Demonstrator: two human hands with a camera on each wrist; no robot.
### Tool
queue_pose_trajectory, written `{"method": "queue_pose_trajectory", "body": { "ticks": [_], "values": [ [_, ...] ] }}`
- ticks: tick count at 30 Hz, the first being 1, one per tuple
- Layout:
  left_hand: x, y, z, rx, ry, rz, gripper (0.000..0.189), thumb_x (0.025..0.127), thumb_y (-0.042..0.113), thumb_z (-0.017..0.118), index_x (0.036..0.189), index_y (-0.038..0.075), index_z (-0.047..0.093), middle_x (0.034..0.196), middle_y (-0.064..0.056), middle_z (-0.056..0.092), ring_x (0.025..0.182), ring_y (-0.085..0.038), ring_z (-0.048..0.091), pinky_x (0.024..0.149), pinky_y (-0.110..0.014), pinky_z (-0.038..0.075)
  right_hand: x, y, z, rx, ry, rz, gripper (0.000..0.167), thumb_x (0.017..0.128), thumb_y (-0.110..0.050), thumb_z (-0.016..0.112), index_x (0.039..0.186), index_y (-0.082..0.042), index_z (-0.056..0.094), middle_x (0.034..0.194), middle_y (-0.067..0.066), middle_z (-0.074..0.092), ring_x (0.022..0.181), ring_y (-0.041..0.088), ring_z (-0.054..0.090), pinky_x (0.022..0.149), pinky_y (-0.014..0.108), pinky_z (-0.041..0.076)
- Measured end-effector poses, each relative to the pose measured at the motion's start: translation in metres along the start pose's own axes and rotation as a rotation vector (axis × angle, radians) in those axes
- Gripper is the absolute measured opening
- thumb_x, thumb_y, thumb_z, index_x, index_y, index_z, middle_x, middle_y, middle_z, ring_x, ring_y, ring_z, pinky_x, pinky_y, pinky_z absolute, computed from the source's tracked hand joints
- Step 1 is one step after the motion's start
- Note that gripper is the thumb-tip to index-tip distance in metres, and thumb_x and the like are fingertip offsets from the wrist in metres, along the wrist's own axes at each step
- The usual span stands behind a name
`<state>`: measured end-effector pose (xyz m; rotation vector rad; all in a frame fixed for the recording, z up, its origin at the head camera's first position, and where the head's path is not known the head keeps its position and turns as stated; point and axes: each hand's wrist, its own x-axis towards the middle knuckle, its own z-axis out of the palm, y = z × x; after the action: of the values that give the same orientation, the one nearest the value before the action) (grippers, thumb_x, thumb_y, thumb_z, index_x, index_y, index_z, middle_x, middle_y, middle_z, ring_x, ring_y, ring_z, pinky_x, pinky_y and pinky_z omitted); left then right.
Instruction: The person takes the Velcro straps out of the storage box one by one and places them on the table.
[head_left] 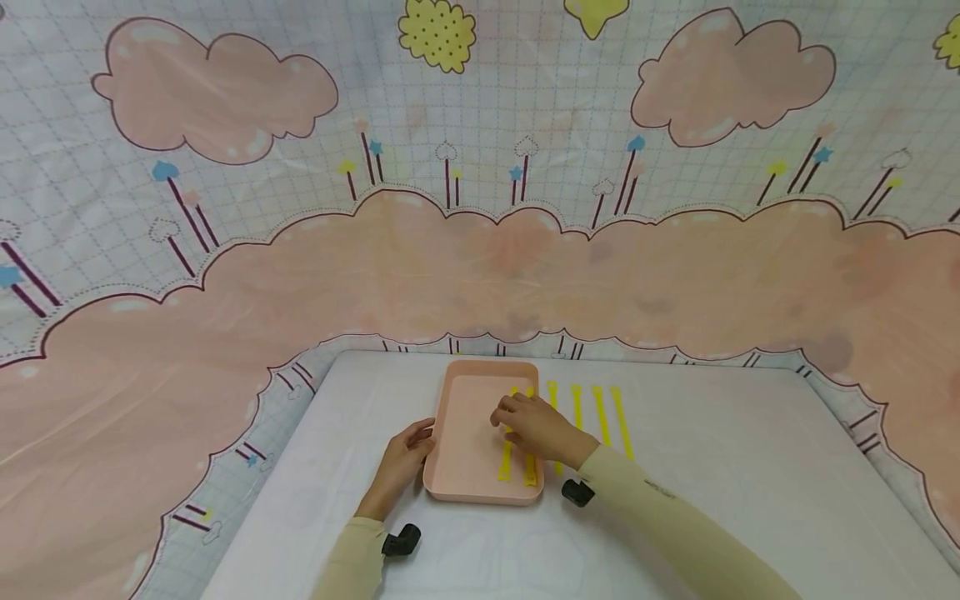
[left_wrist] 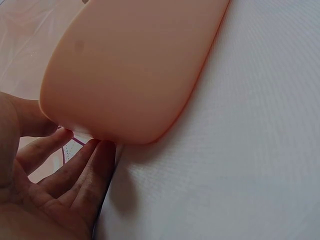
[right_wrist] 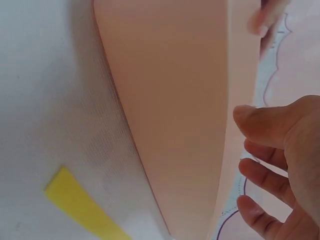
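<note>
A pink rectangular tray (head_left: pixel 468 433) lies on the white table, with two flat yellow strips (head_left: pixel 506 458) lengthwise in its right side. The strips have flared ends. My left hand (head_left: pixel 407 454) touches the tray's left wall with its fingertips, fingers fairly straight, thumb beside the rim; the thumb tip is hidden in the left wrist view. Over the right part of the tray hovers my right hand (head_left: pixel 540 427), fingers loosely bent and spread, nothing between thumb and fingers. It partly covers the strips in the head view.
Right of the tray, several more yellow strips (head_left: pixel 602 417) lie in a row on the table (head_left: pixel 720 467), partly behind the right hand and forearm. A patterned cloth (head_left: pixel 525 267) with clouds hangs behind the table. Each wrist bears a black camera (head_left: pixel 402 541).
</note>
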<state>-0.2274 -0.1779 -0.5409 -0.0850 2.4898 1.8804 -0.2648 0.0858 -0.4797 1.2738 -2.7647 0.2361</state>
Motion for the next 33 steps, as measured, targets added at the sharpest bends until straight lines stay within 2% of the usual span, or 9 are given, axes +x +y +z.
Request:
{"method": "queue_pose_trajectory", "body": {
  "ticks": [4, 12, 17, 24, 28, 33],
  "values": [
    [0.0, 0.001, 0.0, -0.001, -0.001, -0.005, 0.041, 0.096, 0.007, 0.058, 0.136, 0.004, 0.056, 0.128, -0.025, 0.061, 0.117, -0.034, 0.061, 0.093, -0.039, 0.054, 0.005, 0.0, 0.0, -0.026, -0.051, -0.001, 0.026, 0.089, -0.02, 0.073, 0.114, -0.021, 0.066, 0.114, -0.005, 0.06, 0.107, 0.016, 0.056, 0.093, 0.04, 0.05],
    [-0.001, 0.001, -0.001, 0.002, -0.004, -0.003, 0.041, 0.096, 0.007, 0.058, 0.136, 0.003, 0.056, 0.127, -0.025, 0.061, 0.116, -0.033, 0.061, 0.091, -0.038, 0.054, 0.012, 0.003, 0.006, -0.146, -0.1, -0.054, 0.022, 0.092, -0.014, 0.068, 0.111, -0.025, 0.065, 0.111, -0.004, 0.06, 0.1, 0.015, 0.055, 0.084, 0.031, 0.045],
    [-0.001, -0.001, -0.001, -0.005, -0.003, 0.005, 0.04, 0.096, 0.006, 0.057, 0.136, 0.003, 0.056, 0.126, -0.025, 0.062, 0.115, -0.033, 0.062, 0.091, -0.037, 0.054, 0.014, 0.002, 0.008, -0.198, -0.131, -0.051, 0.021, 0.093, -0.014, 0.066, 0.11, -0.027, 0.065, 0.11, -0.005, 0.06, 0.101, 0.015, 0.053, 0.086, 0.033, 0.044],
    [-0.003, 0.001, -0.002, -0.003, -0.001, 0.004, 0.04, 0.096, 0.007, 0.057, 0.136, 0.002, 0.056, 0.127, -0.025, 0.062, 0.116, -0.034, 0.061, 0.094, -0.04, 0.054, 0.02, 0.001, 0.015, -0.275, -0.15, -0.039, 0.019, 0.095, -0.013, 0.063, 0.104, -0.03, 0.065, 0.105, -0.006, 0.06, 0.097, 0.015, 0.053, 0.08, 0.03, 0.039],
    [-0.005, 0.003, -0.002, -0.004, -0.002, 0.001, 0.04, 0.096, 0.007, 0.058, 0.136, 0.002, 0.056, 0.128, -0.025, 0.061, 0.117, -0.034, 0.061, 0.094, -0.04, 0.054, 0.023, 0.003, 0.02, -0.286, -0.159, -0.034, 0.018, 0.094, -0.014, 0.064, 0.101, -0.03, 0.064, 0.1, -0.007, 0.058, 0.094, 0.014, 0.051, 0.078, 0.029, 0.035],
    [-0.006, 0.003, -0.003, -0.008, -0.009, 0.015, 0.04, 0.096, 0.006, 0.057, 0.136, 0.001, 0.056, 0.128, -0.026, 0.061, 0.117, -0.035, 0.061, 0.093, -0.04, 0.054, 0.025, 0.004, 0.025, -0.271, -0.134, -0.032, 0.016, 0.092, -0.016, 0.067, 0.1, -0.03, 0.065, 0.098, -0.007, 0.058, 0.093, 0.014, 0.051, 0.078, 0.029, 0.036]
  ]
}}
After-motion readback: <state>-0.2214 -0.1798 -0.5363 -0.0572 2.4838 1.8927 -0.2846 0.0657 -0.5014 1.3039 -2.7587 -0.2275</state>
